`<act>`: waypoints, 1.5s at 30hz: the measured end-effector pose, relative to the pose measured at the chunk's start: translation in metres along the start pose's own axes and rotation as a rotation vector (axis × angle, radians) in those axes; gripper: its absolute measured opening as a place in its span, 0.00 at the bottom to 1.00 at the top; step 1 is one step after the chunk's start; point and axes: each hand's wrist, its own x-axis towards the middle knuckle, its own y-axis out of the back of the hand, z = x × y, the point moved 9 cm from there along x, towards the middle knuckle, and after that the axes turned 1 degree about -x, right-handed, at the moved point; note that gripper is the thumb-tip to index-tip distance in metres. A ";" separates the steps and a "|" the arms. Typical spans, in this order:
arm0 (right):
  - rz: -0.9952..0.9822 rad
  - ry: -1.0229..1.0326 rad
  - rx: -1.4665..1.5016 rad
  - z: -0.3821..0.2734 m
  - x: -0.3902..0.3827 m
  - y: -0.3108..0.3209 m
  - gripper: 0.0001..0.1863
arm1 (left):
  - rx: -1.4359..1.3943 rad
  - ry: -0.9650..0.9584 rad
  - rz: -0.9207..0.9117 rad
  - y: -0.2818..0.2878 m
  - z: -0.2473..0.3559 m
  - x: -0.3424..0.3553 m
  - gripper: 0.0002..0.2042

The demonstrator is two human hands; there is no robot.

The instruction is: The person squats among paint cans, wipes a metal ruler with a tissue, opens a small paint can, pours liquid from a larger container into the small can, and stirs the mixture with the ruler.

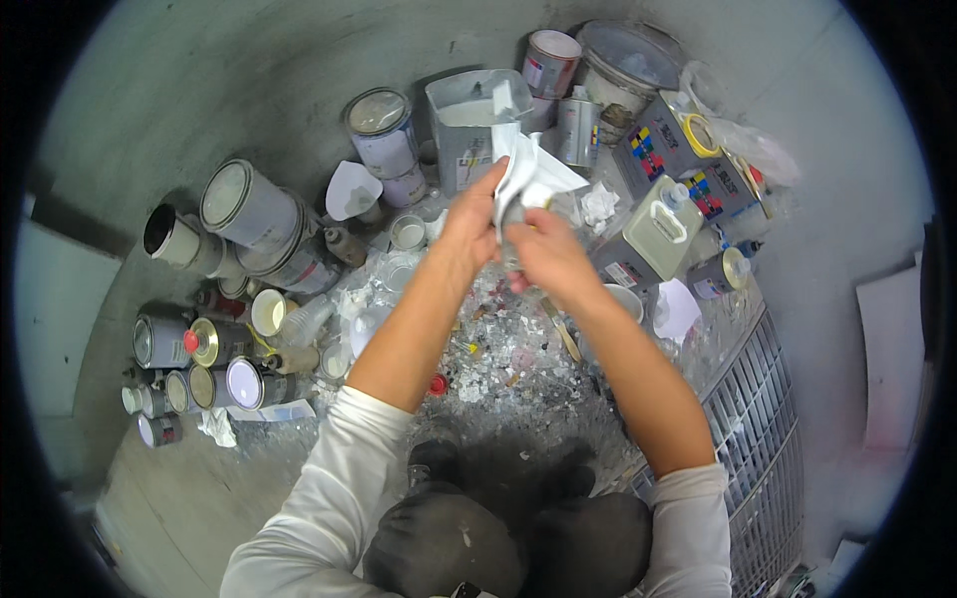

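Observation:
In front of me, above the cluttered surface, my left hand (473, 215) is closed on a crumpled white paper towel (520, 171). The paper's folds stick up past the fingertips. My right hand (548, 251) is curled against the lower end of the paper. Between the two hands sits a small, pale, partly see-through thing, mostly hidden by fingers, so its kind does not show. Just below the right hand lies a thin stick with a tan end (566, 339). Behind the paper stands a translucent square container (461, 140).
Paint cans (261, 214) crowd the left, some stacked. At the back right are a large bucket (610, 95), rectangular tins (653, 149) and a pale jerrycan (653, 234). A metal grate (753, 429) runs along the right. A red cap (439, 385) lies on the paint-spattered surface.

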 end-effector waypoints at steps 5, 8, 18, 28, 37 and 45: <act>0.023 0.127 -0.022 0.009 0.017 -0.014 0.17 | 0.119 0.114 -0.007 0.017 0.022 0.002 0.17; 0.117 0.122 0.234 0.057 0.027 -0.007 0.17 | 0.263 0.079 0.108 0.034 0.044 -0.005 0.17; 0.001 0.284 -1.604 0.155 0.126 -0.073 0.23 | 0.276 0.083 0.138 0.037 0.049 -0.010 0.18; 0.014 -0.151 0.207 0.117 0.061 -0.012 0.28 | 0.112 -0.040 0.172 0.035 0.025 -0.001 0.19; -0.090 -0.089 0.225 0.054 0.007 -0.036 0.22 | 0.170 -0.047 0.128 0.037 0.011 0.008 0.16; -0.213 -0.071 0.126 0.043 -0.067 -0.032 0.20 | 0.049 -0.050 0.181 0.033 0.051 0.042 0.15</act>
